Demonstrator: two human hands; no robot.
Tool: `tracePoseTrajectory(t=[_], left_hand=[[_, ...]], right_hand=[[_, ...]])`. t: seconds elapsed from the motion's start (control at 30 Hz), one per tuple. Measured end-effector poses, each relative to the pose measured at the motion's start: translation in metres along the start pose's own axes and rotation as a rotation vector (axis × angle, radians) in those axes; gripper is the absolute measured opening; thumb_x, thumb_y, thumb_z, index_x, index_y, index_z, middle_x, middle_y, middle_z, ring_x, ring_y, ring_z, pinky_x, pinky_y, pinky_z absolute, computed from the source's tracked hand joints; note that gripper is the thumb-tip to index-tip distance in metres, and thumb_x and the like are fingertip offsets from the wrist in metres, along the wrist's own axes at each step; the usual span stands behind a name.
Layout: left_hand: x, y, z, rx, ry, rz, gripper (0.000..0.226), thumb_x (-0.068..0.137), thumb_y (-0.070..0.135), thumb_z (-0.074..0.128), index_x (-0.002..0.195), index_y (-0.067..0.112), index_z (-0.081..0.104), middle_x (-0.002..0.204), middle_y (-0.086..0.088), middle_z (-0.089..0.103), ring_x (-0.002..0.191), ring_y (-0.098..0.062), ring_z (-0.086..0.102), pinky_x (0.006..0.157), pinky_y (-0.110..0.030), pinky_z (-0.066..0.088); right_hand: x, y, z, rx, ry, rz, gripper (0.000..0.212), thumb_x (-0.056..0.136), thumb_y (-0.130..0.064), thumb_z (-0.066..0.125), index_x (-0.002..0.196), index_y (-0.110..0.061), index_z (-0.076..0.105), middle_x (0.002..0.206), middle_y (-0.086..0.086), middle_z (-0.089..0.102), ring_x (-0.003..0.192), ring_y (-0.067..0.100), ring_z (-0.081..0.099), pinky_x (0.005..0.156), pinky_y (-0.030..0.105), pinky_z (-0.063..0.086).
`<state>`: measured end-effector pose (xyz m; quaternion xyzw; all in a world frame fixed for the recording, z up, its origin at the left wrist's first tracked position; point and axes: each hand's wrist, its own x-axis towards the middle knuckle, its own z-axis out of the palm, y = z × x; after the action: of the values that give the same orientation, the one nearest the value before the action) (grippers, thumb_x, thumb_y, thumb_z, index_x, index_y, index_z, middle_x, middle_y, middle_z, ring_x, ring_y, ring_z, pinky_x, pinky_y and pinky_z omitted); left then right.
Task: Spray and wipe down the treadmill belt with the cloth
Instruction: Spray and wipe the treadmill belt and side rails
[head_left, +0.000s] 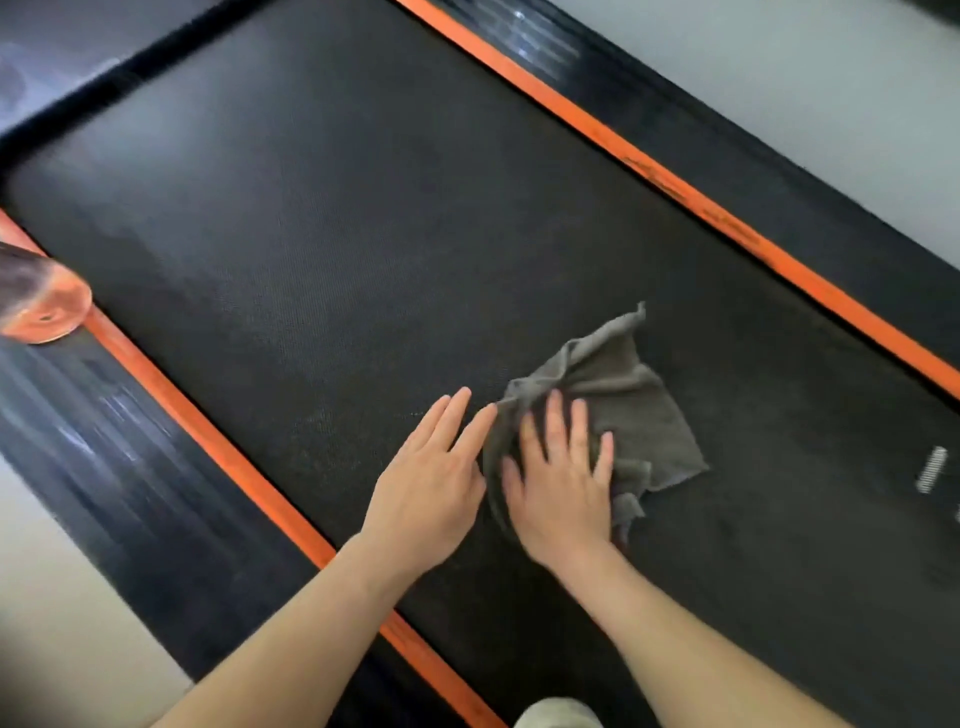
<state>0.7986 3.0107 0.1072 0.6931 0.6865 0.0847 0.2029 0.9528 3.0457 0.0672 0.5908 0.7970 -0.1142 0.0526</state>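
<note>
A crumpled grey cloth lies on the black treadmill belt, right of centre. My right hand presses flat on the cloth's near-left part with its fingers spread. My left hand rests flat on the belt just left of the cloth, its fingertips at the cloth's edge. No spray bottle is in view.
Orange strips run along both sides of the belt, with black ribbed side rails beyond them. An orange-ended cylindrical handle juts in at the left edge. A small white marking shows on the belt at the right. Pale floor lies outside the rails.
</note>
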Motion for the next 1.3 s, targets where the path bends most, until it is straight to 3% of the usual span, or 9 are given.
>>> tracePoseTrajectory(t=[0.23, 0.5, 0.6, 0.73, 0.83, 0.93, 1.1, 1.2, 1.3], left_hand=[[-0.051, -0.032, 0.000, 0.062, -0.095, -0.051, 0.073, 0.083, 0.011, 0.064, 0.151, 0.019, 0.039, 0.158, -0.013, 0.033, 0.144, -0.029, 0.035, 0.102, -0.037, 0.048], [-0.034, 0.009, 0.014, 0.148, -0.104, 0.073, 0.073, 0.083, 0.017, 0.067, 0.151, 0.018, 0.039, 0.155, -0.015, 0.037, 0.139, -0.034, 0.040, 0.110, -0.047, 0.042], [-0.023, 0.013, -0.003, 0.080, 0.059, -0.043, 0.066, 0.086, 0.006, 0.062, 0.149, 0.009, 0.041, 0.152, -0.016, 0.040, 0.137, -0.031, 0.036, 0.109, -0.041, 0.039], [-0.039, -0.005, -0.016, 0.065, 0.051, -0.110, 0.065, 0.077, 0.002, 0.074, 0.138, 0.010, 0.055, 0.150, -0.018, 0.043, 0.129, -0.035, 0.050, 0.093, -0.041, 0.053], [-0.057, -0.019, -0.001, -0.066, -0.023, -0.218, 0.080, 0.084, 0.003, 0.061, 0.155, 0.021, 0.029, 0.161, -0.012, 0.025, 0.140, -0.029, 0.035, 0.100, -0.040, 0.051], [-0.044, 0.001, 0.019, -0.045, -0.072, -0.069, 0.078, 0.075, 0.008, 0.069, 0.148, 0.017, 0.044, 0.154, -0.014, 0.039, 0.137, -0.031, 0.045, 0.100, -0.046, 0.051], [-0.005, 0.040, 0.029, 0.075, -0.012, -0.065, 0.055, 0.094, 0.031, 0.049, 0.147, 0.020, 0.044, 0.160, -0.008, 0.029, 0.148, -0.027, 0.027, 0.117, -0.051, 0.024], [-0.004, 0.012, 0.014, 0.057, 0.034, -0.282, 0.049, 0.096, 0.030, 0.032, 0.135, 0.010, 0.053, 0.157, -0.013, 0.034, 0.149, -0.027, 0.025, 0.120, -0.050, 0.022], [-0.034, -0.038, 0.003, 0.103, 0.001, -0.381, 0.063, 0.089, 0.027, 0.018, 0.138, 0.001, 0.046, 0.154, -0.019, 0.037, 0.148, -0.031, 0.024, 0.118, -0.046, 0.028]], right_hand=[[-0.030, -0.026, 0.019, -0.058, -0.085, -0.635, 0.059, 0.092, -0.057, 0.040, 0.147, -0.035, 0.041, 0.159, -0.005, 0.035, 0.151, 0.020, 0.021, 0.119, 0.049, 0.016], [0.011, 0.083, -0.008, -0.022, 0.026, 0.296, 0.072, 0.093, -0.053, 0.013, 0.157, -0.024, 0.027, 0.165, 0.005, 0.018, 0.151, 0.029, 0.017, 0.116, 0.060, 0.022], [-0.023, -0.009, 0.011, 0.030, 0.031, -0.037, 0.066, 0.093, -0.045, 0.025, 0.153, -0.020, 0.036, 0.161, 0.005, 0.030, 0.150, 0.029, 0.024, 0.115, 0.061, 0.022], [-0.063, -0.074, 0.013, 0.033, -0.189, -0.578, 0.062, 0.099, -0.043, 0.025, 0.157, -0.023, 0.023, 0.160, 0.001, 0.032, 0.152, 0.022, 0.006, 0.119, 0.053, -0.015], [-0.044, -0.037, 0.012, 0.011, -0.188, -0.788, 0.056, 0.097, -0.049, 0.031, 0.151, -0.034, 0.036, 0.161, -0.005, 0.029, 0.152, 0.017, 0.013, 0.121, 0.052, 0.010], [-0.005, 0.038, -0.002, -0.088, -0.107, -0.522, 0.060, 0.093, -0.059, 0.037, 0.150, -0.039, 0.034, 0.160, -0.008, 0.032, 0.147, 0.016, 0.029, 0.114, 0.051, 0.034], [0.009, 0.044, -0.011, -0.044, -0.048, -0.031, 0.067, 0.096, -0.054, 0.012, 0.159, -0.029, 0.012, 0.167, 0.001, 0.011, 0.153, 0.023, 0.009, 0.120, 0.055, 0.011], [-0.016, -0.027, 0.009, -0.038, -0.132, -0.256, 0.072, 0.099, -0.052, 0.023, 0.158, -0.022, -0.006, 0.164, -0.001, -0.016, 0.151, 0.021, -0.016, 0.120, 0.058, -0.001], [-0.032, -0.064, 0.021, -0.026, -0.173, -0.622, 0.069, 0.098, -0.048, 0.030, 0.159, -0.018, 0.019, 0.167, 0.002, 0.009, 0.152, 0.019, -0.007, 0.118, 0.061, 0.019]])
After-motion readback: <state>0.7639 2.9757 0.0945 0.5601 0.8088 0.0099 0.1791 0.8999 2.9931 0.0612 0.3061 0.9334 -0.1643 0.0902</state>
